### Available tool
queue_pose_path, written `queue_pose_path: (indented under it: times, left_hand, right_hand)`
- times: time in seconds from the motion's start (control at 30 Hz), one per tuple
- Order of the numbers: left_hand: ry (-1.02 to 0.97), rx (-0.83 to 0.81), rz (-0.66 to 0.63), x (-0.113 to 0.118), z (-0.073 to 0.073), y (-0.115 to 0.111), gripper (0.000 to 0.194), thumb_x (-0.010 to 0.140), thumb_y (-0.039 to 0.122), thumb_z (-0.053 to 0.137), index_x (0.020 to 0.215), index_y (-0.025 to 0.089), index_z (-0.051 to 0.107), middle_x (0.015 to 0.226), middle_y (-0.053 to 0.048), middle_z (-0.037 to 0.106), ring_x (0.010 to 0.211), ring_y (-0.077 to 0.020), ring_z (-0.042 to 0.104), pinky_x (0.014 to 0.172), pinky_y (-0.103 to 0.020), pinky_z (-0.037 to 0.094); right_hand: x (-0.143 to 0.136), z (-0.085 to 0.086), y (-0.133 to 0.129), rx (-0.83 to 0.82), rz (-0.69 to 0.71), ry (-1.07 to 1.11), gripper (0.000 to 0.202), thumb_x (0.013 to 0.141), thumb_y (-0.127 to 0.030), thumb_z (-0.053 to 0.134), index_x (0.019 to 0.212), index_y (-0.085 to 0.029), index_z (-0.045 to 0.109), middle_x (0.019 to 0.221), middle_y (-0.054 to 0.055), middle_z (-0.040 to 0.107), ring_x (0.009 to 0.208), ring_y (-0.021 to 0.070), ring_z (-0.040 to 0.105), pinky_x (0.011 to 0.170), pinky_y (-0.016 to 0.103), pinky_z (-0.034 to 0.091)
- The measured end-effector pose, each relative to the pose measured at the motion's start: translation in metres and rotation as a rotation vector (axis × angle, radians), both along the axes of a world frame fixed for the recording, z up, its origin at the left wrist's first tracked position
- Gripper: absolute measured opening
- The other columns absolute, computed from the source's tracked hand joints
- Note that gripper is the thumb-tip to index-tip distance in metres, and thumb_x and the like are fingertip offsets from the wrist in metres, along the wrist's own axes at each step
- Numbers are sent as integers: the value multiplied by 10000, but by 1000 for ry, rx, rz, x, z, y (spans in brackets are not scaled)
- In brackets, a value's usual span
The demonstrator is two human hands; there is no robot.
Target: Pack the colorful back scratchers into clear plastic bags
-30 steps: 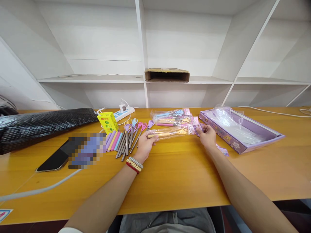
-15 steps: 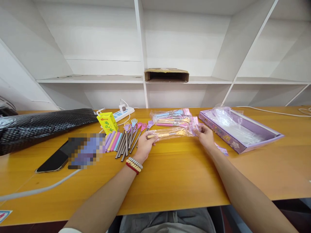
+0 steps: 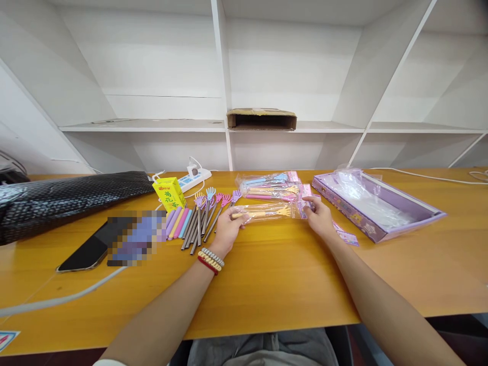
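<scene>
A yellow, hand-tipped rod in a clear plastic sleeve (image 3: 263, 213) is gripped at its handle end by the left hand (image 3: 227, 229), over a glossy wooden table (image 3: 274, 284), near similar packets (image 3: 272, 192). The right hand (image 3: 321, 218) is half-curled at the purple printed card (image 3: 301, 208); whether it is pinched cannot be told. Light, stiff inside slippery film, the rod is best held through its handle.

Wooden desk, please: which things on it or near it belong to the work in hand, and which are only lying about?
Likely in the work:
- bagged yellow stick, in left hand, right hand at its card
- other bagged sticks
- metal rods
- coloured handles
- purple box

Likely just lying about:
- yellow carton
- phone
- power strip
- black roll
- cardboard box
</scene>
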State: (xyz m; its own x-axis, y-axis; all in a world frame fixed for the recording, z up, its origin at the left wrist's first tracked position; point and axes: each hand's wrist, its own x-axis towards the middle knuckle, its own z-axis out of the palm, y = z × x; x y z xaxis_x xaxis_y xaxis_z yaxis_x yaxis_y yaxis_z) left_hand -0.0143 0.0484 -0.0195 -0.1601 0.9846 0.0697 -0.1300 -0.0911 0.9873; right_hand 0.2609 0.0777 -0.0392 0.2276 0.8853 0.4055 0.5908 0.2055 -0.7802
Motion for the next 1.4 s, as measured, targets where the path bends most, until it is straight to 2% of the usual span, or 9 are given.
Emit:
queue_pose_path:
  times: [0.17,0.33,0.47,0.67,0.93,1.07,1.23,1.4]
  left_hand:
    - [-5,-8,0,0,0,1,324,571,233,735,841,119,596,785,-58,629,672,-152,597,527,-235,445]
    - [-22,1,1,1,1,1,304,555,228,740,795,119,590,771,-49,624,647,-141,587,519,-232,438]
    - [-29,3,-1,1,2,0,294,559,228,734,793,119,593,727,-35,614,622,-131,577,519,-230,432]
    - [-25,9,-3,1,3,-1,302,561,243,742,793,123,592,704,-24,607,621,-125,564,529,-227,434]
    - [-28,19,9,0,1,1,314,540,252,754,777,121,595,696,-23,599,614,-126,557,531,-238,445]
    - [-42,25,14,0,0,1,335,538,251,759,792,117,586,727,-32,603,633,-136,572,537,-246,456]
    - [-57,36,20,0,-1,2,353,538,255,764,809,119,582,721,-19,591,627,-132,569,532,-245,456]
    - [-52,39,6,-2,-3,3,341,539,269,768,796,123,596,729,-19,601,634,-128,565,536,-240,457]
  right_hand:
    - [-1,1,-1,-16,-31,-70,297,716,-314,512,962,-195,628,511,-50,431,492,124,398,544,264,337]
    - [1,-4,2,14,-32,-14,267,698,-344,580,915,-190,589,524,-55,433,494,117,398,535,257,338]
    - [3,-8,6,10,-15,72,313,669,-368,629,916,-189,566,567,-47,471,522,117,435,547,252,361]
    - [3,-6,7,-5,12,76,366,657,-415,644,924,-168,609,608,-23,498,569,127,467,588,265,389]
    - [2,-2,6,-94,45,202,459,509,-460,757,818,-154,610,581,-23,531,525,117,470,518,243,364]
    - [0,0,4,-73,64,230,442,540,-481,734,812,-155,610,554,-33,510,489,101,435,478,234,338]
    - [-3,2,3,-124,160,377,288,614,-341,631,831,-154,600,625,-8,574,480,106,477,465,251,395]
    - [-1,2,4,-198,230,452,309,593,-273,610,879,-158,580,567,-37,557,444,108,494,465,270,449]
